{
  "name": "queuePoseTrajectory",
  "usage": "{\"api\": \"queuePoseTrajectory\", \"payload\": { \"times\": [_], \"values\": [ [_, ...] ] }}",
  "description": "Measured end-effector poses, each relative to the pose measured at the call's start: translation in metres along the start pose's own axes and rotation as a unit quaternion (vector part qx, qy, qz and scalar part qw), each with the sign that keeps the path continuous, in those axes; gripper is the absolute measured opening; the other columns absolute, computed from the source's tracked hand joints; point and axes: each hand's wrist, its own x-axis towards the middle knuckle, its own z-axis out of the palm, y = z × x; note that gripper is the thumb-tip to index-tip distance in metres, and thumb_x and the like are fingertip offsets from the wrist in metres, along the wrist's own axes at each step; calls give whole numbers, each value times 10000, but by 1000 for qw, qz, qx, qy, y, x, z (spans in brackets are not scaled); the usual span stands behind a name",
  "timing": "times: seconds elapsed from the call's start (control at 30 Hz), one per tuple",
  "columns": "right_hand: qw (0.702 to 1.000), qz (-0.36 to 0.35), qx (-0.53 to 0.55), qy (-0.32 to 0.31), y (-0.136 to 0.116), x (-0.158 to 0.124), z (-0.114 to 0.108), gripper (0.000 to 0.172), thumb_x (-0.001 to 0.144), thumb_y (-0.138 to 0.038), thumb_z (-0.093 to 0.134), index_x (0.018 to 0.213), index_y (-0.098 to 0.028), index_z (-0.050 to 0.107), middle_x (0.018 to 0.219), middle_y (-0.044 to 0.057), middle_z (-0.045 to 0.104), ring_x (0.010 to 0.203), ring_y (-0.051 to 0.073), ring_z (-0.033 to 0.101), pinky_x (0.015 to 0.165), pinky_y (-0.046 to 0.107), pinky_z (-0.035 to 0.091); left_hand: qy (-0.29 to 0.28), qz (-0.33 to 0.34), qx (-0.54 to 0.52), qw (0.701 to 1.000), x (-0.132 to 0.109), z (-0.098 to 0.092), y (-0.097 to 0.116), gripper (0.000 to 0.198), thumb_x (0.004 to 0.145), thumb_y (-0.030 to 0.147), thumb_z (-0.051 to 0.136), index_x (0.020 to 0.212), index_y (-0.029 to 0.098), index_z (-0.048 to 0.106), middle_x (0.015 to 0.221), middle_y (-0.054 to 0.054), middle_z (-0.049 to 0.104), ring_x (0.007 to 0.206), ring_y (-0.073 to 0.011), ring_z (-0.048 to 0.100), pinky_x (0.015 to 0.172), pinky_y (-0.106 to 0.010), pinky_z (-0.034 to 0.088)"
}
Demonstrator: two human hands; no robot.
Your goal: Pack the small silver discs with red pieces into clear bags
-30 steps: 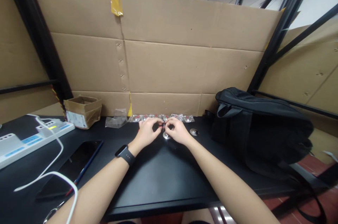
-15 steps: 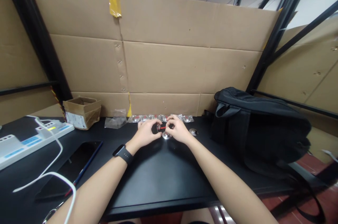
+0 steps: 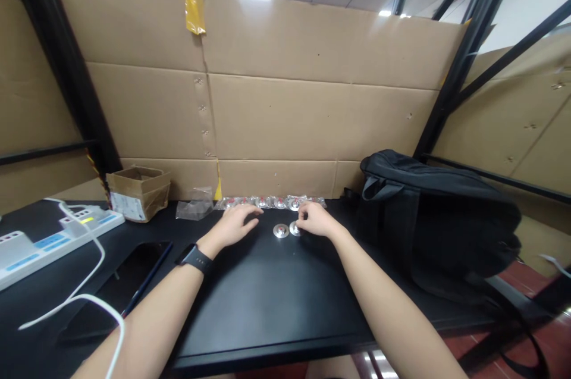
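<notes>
On the black table, a shiny round metal disc with a small red centre [image 3: 281, 231] lies between my hands. My right hand [image 3: 316, 219] is closed, its fingertips pinching at a second shiny metal disc [image 3: 294, 228] just beside the first; the fingers cover part of it. Off to the left, my left hand [image 3: 236, 224] is open above the table, thumb and fingers apart with nothing between them. A dark watch [image 3: 195, 257] is on the left wrist. Behind both hands runs a row of several similar discs in clear plastic wrappers [image 3: 262, 202].
A power strip [image 3: 57, 239] with white cables, a phone [image 3: 129, 278] and a small open cardboard box [image 3: 139, 191] occupy the left. Clear plastic bags [image 3: 195, 203] lie near the box. A black backpack [image 3: 439, 224] stands right; a cardboard wall [image 3: 276, 117] closes the back.
My hands have moved apart. The left has let go of a dark disc joined by a red strand to the right hand; my right hand has moved right, now with a disc at its fingertips.
</notes>
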Motion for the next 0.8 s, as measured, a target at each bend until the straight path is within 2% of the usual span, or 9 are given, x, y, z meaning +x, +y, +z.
{"api": "queuePoseTrajectory", "payload": {
  "times": [0.1, 0.17, 0.23, 0.33, 0.47, 0.57, 0.67, 0.8],
  "values": [
    [999, 13, 11, -33, 5, -1, 2, 14, 702, -175, 699, 715, -174, 693, 723, 13, 687, 659, 142, 607, 622, 227, 422, -15, 61, 18, 998, 2, 16, 31, 341, 959, 336, 490, 1280, 343, 603, 1278, -29, 656, 1175, -236, 574, 1003, -394, 376],
    [998, -12, 30, -47, 7, -2, 3, 201, 659, -164, 742, 858, -190, 732, 795, 13, 718, 655, 140, 618, 613, 223, 432, -18, 82, 38, 996, 5, 25, 48, 307, 960, 296, 488, 1215, 349, 649, 1172, -39, 694, 1110, -240, 586, 973, -401, 352],
    [997, -36, 41, -60, 8, -3, 4, 261, 641, -148, 761, 895, -209, 753, 816, 14, 736, 651, 147, 631, 618, 232, 450, -18, 87, 52, 995, 7, 32, 57, 269, 953, 256, 490, 1095, 329, 706, 1024, -48, 723, 1030, -241, 597, 952, -413, 327],
    [996, -38, 49, -61, 10, -3, 5, 134, 675, -117, 730, 758, -215, 771, 704, 12, 735, 635, 166, 651, 628, 250, 469, -2, 78, 53, 996, 8, 35, 56, 230, 945, 266, 506, 960, 293, 734, 891, -60, 722, 964, -246, 592, 951, -433, 296],
    [996, -34, 65, -59, 11, -1, 3, 131, 667, -111, 741, 714, -224, 786, 622, 4, 724, 600, 176, 659, 606, 256, 470, 31, 73, 67, 995, 7, 36, 56, 192, 935, 290, 533, 890, 256, 716, 872, -82, 711, 972, -269, 569, 975, -467, 266],
    [997, -25, 35, -59, 11, 0, 0, 125, 671, -110, 746, 684, -228, 784, 625, 10, 727, 605, 177, 660, 610, 255, 465, 24, 94, 96, 991, 8, 38, 62, 177, 934, 241, 530, 898, 260, 702, 903, -79, 711, 981, -265, 554, 971, -475, 260],
    [999, -6, -13, -46, 11, -1, 0, 149, 681, -97, 733, 634, -236, 761, 637, 14, 724, 640, 181, 658, 620, 252, 450, 9, 106, 119, 987, 10, 42, 64, 187, 929, 201, 536, 826, 248, 685, 853, -64, 698, 970, -255, 545, 969, -480, 256],
    [998, 15, -60, -22, 10, -3, 3, 149, 709, -111, 715, 631, -236, 733, 671, 23, 716, 685, 191, 647, 616, 254, 422, 34, 82, 129, 988, 12, 45, 56, 209, 928, 157, 522, 769, 211, 647, 833, -77, 687, 974, -263, 540, 987, -506, 237]
  ]
}}
